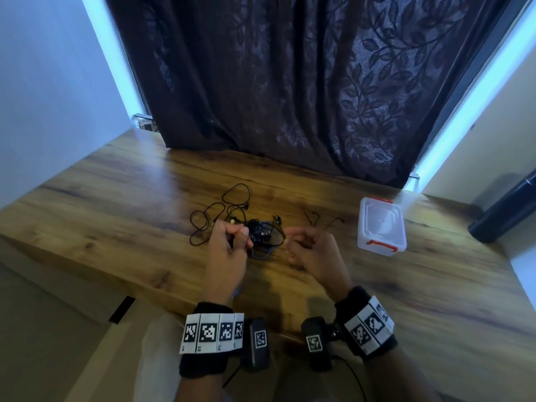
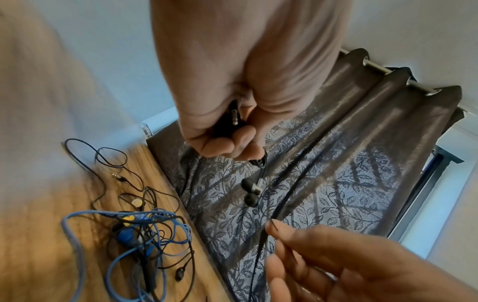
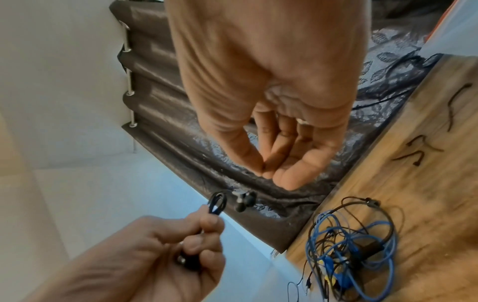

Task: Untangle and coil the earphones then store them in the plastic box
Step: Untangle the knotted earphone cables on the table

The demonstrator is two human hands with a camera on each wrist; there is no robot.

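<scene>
My left hand [image 1: 229,242] grips a small coil of black earphones [image 2: 258,161]. Its jack [image 2: 235,116] sticks out of the fist and two earbuds [image 2: 249,192] dangle below; the coil [image 3: 217,204] also shows in the right wrist view. My right hand [image 1: 307,248] hovers a little to the right with fingers curled and thumb tip against the fingertips [image 3: 264,169]; no cable shows plainly between them. On the wooden table [image 1: 116,198] beyond the hands lies a tangle of blue and black earphones [image 1: 262,236]. The clear plastic box [image 1: 381,224] with red latches stands to the right, lid on.
Two short dark wire pieces [image 1: 313,219] lie between the tangle and the box. A dark cylinder [image 1: 504,210] lies at the table's right edge. A dark leaf-patterned curtain [image 1: 290,82] hangs behind the table. Black cable loops [image 1: 235,198] spread to the tangle's far left.
</scene>
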